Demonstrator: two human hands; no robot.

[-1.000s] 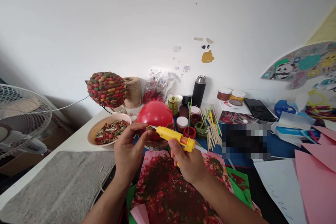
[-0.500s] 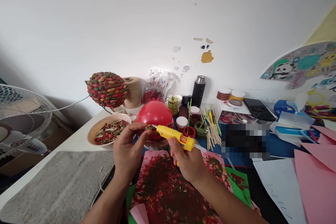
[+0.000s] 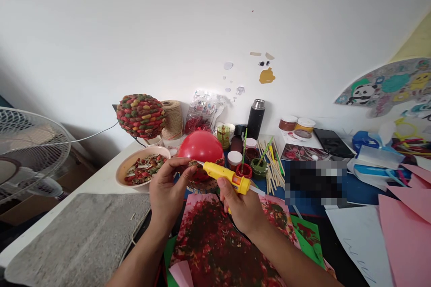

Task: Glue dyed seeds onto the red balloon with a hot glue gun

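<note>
My left hand (image 3: 168, 193) pinches a small brownish-green nutshell (image 3: 193, 163) between thumb and fingertips. Wrapped round the handle of a yellow glue gun (image 3: 218, 171), my right hand (image 3: 244, 210) holds its nozzle at the shell; whether it touches I cannot tell. A clear glue stick (image 3: 257, 189) sticks out of the gun's rear. Just behind the hands rests a red balloon (image 3: 201, 145), with shells around its lower part, in a basket-like holder (image 3: 210, 184) mostly hidden by my hands. Left of them, a peach bowl (image 3: 119, 174) holds loose painted shells (image 3: 143, 170).
A shell-covered ball (image 3: 141, 115) stands behind the bowl near a twine spool (image 3: 172, 119). Paint jars (image 3: 259, 168), wooden sticks (image 3: 274, 175) and a black flask (image 3: 256, 120) are behind my right hand. Paint-stained paper (image 3: 218, 242) lies below; a fan (image 3: 30, 152) stands left.
The whole view has shifted slightly, so the scene sits a little further right and lower. Both hands keep nearly the same pose, with the gun's nozzle still at the shell.
</note>
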